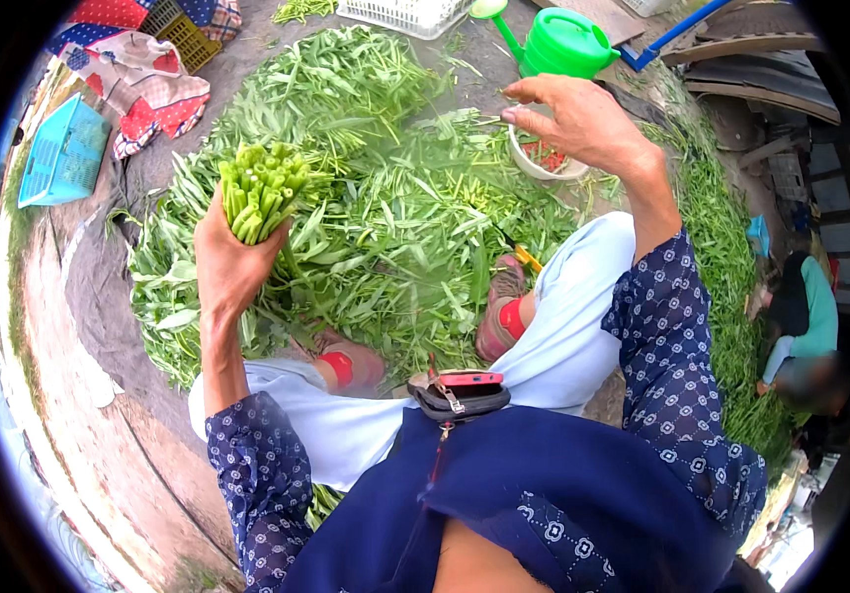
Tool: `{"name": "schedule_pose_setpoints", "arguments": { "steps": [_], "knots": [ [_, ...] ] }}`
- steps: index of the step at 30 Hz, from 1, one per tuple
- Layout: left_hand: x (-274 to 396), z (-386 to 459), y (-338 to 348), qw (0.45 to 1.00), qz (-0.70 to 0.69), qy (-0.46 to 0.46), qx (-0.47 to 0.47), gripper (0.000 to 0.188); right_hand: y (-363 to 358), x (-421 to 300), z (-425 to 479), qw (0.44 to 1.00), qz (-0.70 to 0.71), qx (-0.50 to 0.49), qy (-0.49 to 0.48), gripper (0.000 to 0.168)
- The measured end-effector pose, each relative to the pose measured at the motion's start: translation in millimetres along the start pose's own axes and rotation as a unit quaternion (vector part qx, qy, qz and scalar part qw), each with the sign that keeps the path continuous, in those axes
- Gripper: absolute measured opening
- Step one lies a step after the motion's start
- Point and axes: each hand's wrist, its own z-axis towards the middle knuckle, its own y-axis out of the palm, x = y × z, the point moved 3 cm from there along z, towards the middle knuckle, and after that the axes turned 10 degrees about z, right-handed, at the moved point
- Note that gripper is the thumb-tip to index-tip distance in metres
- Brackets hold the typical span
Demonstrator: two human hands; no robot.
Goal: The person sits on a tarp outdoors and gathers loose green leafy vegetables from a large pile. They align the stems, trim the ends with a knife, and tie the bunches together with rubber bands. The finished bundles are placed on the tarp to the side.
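Note:
A bunch of water spinach (260,189) is gripped in my left hand (236,248), its cut hollow stems facing up at me. Leafy greens (395,215) lie heaped on the ground around and beyond that hand. My right hand (573,122) is raised with thumb and fingers apart, and I see nothing in it. Just below it stands a white bowl (577,169) with small red items (542,156) inside, too small to name for certain. Beside my shoe, a tool with a yellow handle (527,258) lies partly hidden in the leaves.
A green watering can (566,46) stands beyond my right hand, near a white plastic crate (414,13). To the left are a blue basket (65,152) and patterned cloth (136,81). Another person (810,311) is at the right, by more greens (714,252).

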Motion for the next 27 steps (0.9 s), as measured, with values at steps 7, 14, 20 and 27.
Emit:
{"name": "schedule_pose_setpoints", "arguments": {
  "steps": [7,14,20,27],
  "knots": [
    [-21.4,3.2,195.8,0.943,0.193,0.003,-0.271,0.037,45.4,133.5,-103.8,0.904,0.298,0.129,0.278,0.031],
    [-67.8,8.4,347.7,0.941,0.197,0.016,-0.274,0.036,257.1,172.2,-240.0,0.891,0.156,-0.087,0.418,0.022],
    [-99.0,13.4,418.4,0.925,0.247,0.02,-0.288,0.048,303.8,201.9,-250.4,0.917,0.108,-0.1,0.37,0.018],
    [-90.8,36.2,442.7,0.884,0.299,-0.008,-0.359,0.087,247.6,206.4,-272.0,0.874,0.259,-0.13,0.391,0.014]
  ]
}}
